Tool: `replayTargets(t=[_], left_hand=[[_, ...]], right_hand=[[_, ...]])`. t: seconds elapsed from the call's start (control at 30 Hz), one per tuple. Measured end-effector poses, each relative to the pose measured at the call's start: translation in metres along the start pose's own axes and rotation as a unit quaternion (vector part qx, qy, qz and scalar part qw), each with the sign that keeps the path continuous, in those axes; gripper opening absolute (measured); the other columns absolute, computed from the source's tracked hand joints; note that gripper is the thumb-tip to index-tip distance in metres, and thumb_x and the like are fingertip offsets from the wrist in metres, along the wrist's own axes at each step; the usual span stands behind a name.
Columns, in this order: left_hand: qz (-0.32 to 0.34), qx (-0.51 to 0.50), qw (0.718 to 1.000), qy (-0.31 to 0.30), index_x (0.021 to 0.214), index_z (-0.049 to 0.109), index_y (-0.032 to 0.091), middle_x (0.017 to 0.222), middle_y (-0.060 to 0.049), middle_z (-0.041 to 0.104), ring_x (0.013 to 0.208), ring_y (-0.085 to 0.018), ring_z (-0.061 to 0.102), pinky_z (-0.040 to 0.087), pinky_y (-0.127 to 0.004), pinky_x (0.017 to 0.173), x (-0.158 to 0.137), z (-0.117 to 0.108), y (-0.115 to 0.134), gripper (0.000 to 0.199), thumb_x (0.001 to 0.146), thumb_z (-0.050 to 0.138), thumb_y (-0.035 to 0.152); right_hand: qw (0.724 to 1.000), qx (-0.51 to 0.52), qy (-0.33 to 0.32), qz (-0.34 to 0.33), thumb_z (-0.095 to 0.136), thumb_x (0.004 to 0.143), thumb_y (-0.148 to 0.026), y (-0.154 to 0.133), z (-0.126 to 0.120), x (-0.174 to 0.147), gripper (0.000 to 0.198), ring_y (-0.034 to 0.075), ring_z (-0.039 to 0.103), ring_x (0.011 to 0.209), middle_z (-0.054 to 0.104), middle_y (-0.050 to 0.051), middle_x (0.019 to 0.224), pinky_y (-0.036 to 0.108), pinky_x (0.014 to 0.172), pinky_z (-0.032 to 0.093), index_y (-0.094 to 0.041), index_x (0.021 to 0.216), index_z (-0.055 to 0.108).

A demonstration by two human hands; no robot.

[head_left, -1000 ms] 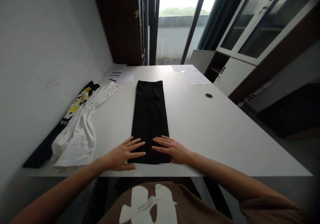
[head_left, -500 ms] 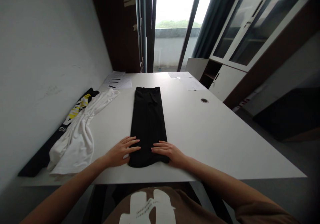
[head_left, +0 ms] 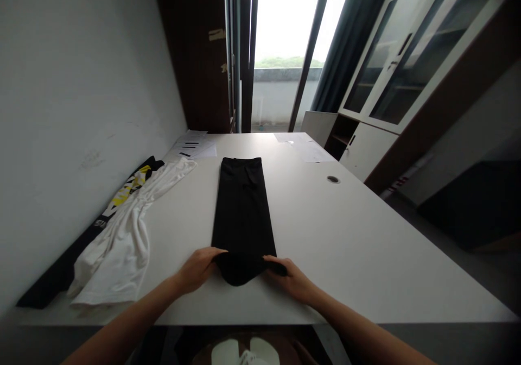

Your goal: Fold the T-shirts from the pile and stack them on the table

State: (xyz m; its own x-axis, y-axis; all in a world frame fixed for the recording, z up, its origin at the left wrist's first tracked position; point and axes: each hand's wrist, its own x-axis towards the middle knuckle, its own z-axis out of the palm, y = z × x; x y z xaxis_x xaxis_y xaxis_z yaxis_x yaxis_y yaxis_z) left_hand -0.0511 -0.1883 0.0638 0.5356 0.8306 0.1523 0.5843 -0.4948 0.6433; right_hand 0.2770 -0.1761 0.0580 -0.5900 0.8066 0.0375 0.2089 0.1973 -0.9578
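Observation:
A pair of black pants [head_left: 244, 213], folded into a long narrow strip, lies flat on the white table in front of me with its waistband at the far end. My left hand [head_left: 199, 269] pinches the near left corner between thumb and fingers. At the near right corner, my right hand [head_left: 288, 278] grips the cloth, with a bit of it poking out past the fingers. Between both hands the near edge is lifted a little, and its middle sags toward me in a curve.
Along the wall on the left lie a crumpled white garment [head_left: 118, 256] and a black one with yellow and white print [head_left: 122, 195]. Papers [head_left: 193, 146] rest at the far left, more sheets [head_left: 309, 150] at the far right. A cable hole [head_left: 333, 180] is set in the white table [head_left: 345, 245].
Both hands went from lying flat with spread fingers on the black pants to gripping its near corners. The near edge has come up off the table. My view has tilted slightly upward.

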Motion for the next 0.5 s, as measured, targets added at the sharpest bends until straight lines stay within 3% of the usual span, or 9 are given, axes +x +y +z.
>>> replayTargets(t=[0.07,0.17,0.27,0.37,0.5], left_hand=[[-0.006,-0.025,0.999,-0.022,0.112,0.068,0.02,0.109,-0.008,0.074,0.1,-0.022,0.068,0.053,-0.036,0.096,-0.003,-0.005,0.012,0.033,0.103,0.038,0.029],[-0.009,-0.068,0.994,-0.08,0.088,0.065,0.019,0.087,-0.005,0.069,0.08,-0.019,0.062,0.051,-0.031,0.082,-0.011,-0.011,0.029,0.044,0.106,0.034,0.044],[-0.079,-0.196,0.97,-0.122,0.085,0.065,0.018,0.086,-0.004,0.068,0.079,-0.019,0.06,0.051,-0.03,0.079,-0.024,-0.011,0.04,0.054,0.104,0.038,0.06],[-0.192,-0.385,0.899,-0.079,0.1,0.071,0.017,0.102,-0.007,0.073,0.097,-0.025,0.066,0.053,-0.037,0.092,-0.027,-0.005,0.046,0.059,0.094,0.052,0.073],[-0.277,-0.569,0.775,0.006,0.117,0.072,0.018,0.111,-0.011,0.075,0.112,-0.031,0.069,0.053,-0.046,0.101,-0.004,-0.004,0.054,0.066,0.088,0.057,0.076]], right_hand=[[0.999,-0.008,-0.032,0.008,0.062,0.096,-0.047,-0.012,-0.003,-0.009,0.034,0.03,0.071,0.107,0.075,0.004,0.118,0.047,0.1,0.055,-0.03,0.123,0.075],[0.996,-0.029,-0.078,0.038,0.064,0.095,-0.046,-0.034,-0.015,-0.025,0.034,0.028,0.069,0.108,0.075,0.003,0.116,0.042,0.101,0.053,-0.031,0.123,0.075],[0.983,-0.003,-0.149,0.107,0.067,0.093,-0.052,-0.055,-0.034,-0.038,0.035,0.023,0.068,0.088,0.075,0.003,0.094,0.035,0.084,0.057,-0.027,0.113,0.078],[0.973,0.09,-0.153,0.151,0.072,0.087,-0.06,-0.068,-0.05,-0.037,0.043,0.021,0.067,0.079,0.072,0.003,0.083,0.034,0.077,0.057,-0.02,0.102,0.078],[0.965,0.207,-0.036,0.156,0.075,0.082,-0.067,-0.071,-0.058,-0.005,0.053,0.027,0.072,0.091,0.074,0.009,0.091,0.043,0.086,0.059,-0.017,0.101,0.076]])
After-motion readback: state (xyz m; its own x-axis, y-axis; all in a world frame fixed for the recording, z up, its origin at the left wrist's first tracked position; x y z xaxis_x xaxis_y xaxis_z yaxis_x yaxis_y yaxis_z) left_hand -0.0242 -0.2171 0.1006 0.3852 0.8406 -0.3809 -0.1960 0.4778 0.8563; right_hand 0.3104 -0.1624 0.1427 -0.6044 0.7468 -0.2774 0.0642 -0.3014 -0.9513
